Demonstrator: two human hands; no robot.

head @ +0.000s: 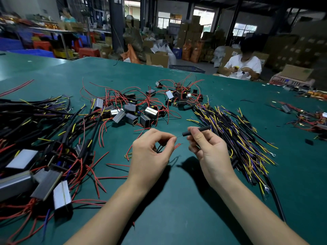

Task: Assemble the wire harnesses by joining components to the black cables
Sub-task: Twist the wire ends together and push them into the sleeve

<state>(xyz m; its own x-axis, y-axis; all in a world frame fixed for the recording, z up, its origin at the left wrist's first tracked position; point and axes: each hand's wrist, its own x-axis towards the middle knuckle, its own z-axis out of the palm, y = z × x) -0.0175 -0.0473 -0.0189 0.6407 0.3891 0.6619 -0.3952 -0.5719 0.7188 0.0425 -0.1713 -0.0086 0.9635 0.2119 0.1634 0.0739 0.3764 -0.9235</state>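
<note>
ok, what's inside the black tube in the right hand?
A thin wire runs into the open end of the black tube. The left hand pinches it; the right hand grips the tube. How far in it goes is hidden by the wall.

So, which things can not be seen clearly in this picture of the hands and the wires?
- Head view: the wire tip between the left hand and the black sleeve held by the right hand is too thin to judge whether it has entered.
- What the left hand holds in its palm is hidden by its fingers.
- The finished pile is cut off by the left edge.
- The background is blurred.
</note>
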